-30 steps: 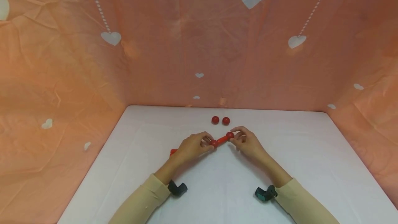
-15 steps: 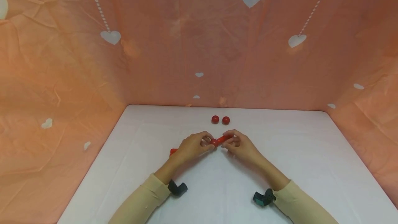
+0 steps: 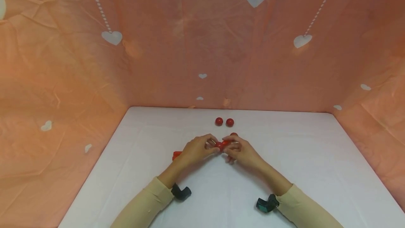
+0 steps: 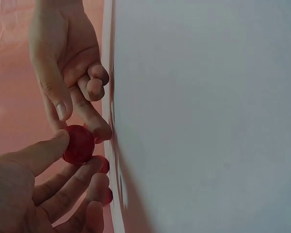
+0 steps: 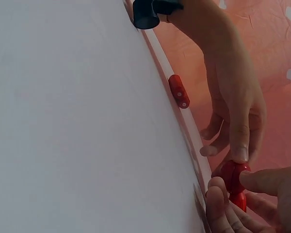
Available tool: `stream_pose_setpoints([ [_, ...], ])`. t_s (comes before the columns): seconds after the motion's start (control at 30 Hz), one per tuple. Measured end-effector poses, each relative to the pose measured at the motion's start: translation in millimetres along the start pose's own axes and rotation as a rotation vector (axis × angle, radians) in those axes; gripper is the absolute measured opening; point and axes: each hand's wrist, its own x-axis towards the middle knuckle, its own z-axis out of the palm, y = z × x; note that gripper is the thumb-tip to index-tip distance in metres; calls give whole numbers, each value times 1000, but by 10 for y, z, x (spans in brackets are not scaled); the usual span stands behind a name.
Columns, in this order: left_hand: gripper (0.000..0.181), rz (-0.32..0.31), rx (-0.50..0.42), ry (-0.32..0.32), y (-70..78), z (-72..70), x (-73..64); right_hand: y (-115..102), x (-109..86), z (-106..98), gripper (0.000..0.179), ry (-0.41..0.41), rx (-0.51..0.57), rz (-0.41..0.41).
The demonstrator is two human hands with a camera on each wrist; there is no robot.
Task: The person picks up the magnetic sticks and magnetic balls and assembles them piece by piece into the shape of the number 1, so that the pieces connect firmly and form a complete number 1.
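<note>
A red rod (image 3: 225,143) with a red ball (image 3: 219,146) on its near end is between my hands. A second red ball (image 3: 233,134) shows at its far end, behind my right fingers. My left hand (image 3: 199,147) pinches the near ball between thumb and fingers, as the left wrist view also shows. My right hand (image 3: 245,153) has thumb and fingers curled about the rod close to that ball. In the right wrist view, my right thumb (image 5: 266,180) lies against the ball, and part of the rod shows below it.
Two loose red balls (image 3: 224,122) sit near the back of the white table (image 3: 284,143). Red rods (image 5: 178,91) with pale dots on their ends lie left of my left hand, partly hidden by my wrist in the head view. Orange cloth (image 3: 202,52) with hearts hangs behind.
My right hand has moved left along the rod, from the far ball to near the ball in my left hand. My left hand has stayed nearly still.
</note>
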Motion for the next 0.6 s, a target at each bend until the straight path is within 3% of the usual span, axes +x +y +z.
stream_pose_setpoints([
  [0.6, 27, -22, -17, 10, 22, 26, 3, 14, -4, 44, 41, 10, 49, -7],
])
